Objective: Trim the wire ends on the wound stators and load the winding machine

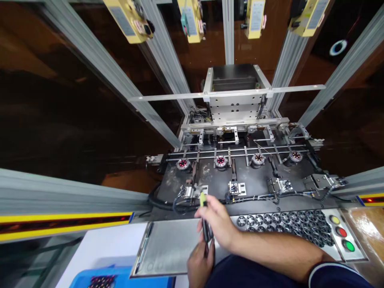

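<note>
A slim black pen-like tool with a yellow-green end (203, 199) stands nearly upright between my hands, above the bare metal tray (171, 244). My right hand (218, 222) is closed around its upper and middle part, thumb and fingers wrapped on it. Lower down, my left hand (200, 261) pinches near its bottom end; part of the grip is hidden. I cannot make out the tool's exact kind. Just beyond the yellow-green end sits a small metal clamp block (189, 192) on the black machine plate (207, 176).
Round lit parts, one being the lit disc (221, 161), sit along the machine plate. Several black ring parts (276, 219) lie right of my hands, beside a green button (348, 245). A blue bin (126, 281) holds parts at lower left. Yellow light barriers (66, 226) flank the opening.
</note>
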Demonstrator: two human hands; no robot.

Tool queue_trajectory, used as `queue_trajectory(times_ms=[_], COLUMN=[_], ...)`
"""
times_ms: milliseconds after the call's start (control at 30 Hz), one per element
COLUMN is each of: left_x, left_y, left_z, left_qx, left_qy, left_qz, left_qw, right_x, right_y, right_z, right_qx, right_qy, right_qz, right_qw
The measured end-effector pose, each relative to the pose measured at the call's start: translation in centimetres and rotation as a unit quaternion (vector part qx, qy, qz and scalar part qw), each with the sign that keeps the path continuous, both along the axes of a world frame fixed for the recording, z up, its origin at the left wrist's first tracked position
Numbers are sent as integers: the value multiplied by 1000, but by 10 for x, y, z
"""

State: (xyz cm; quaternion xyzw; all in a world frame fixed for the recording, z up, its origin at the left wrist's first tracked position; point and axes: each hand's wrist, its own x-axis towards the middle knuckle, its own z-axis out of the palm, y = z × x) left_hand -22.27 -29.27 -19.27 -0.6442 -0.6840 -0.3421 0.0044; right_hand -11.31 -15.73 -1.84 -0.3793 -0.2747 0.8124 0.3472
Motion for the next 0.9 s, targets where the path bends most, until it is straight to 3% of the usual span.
queue_trajectory(times_ms=[133, 367, 633, 900], left_x=[-4, -9, -15, -17], left_y=[-4, -5, -14, -15], left_z=[3, -3, -14, -21], left_qx=[-32, -45, -84, -80], left_qy=[-10, -16, -16, -14], left_qz=[-58, -61, -45, -31], left_qw=[998, 997, 995, 996], right_x=[-14, -41, -46, -42], right_y=[28, 53, 62, 68], right_z=[-30, -49, -59, -53], right_qx=[-18, -41, -67, -66], right_qy=[-25, -19, -33, -55], right_qz=[-128, -207, -220, -185], right_qw=[991, 977, 973, 979])
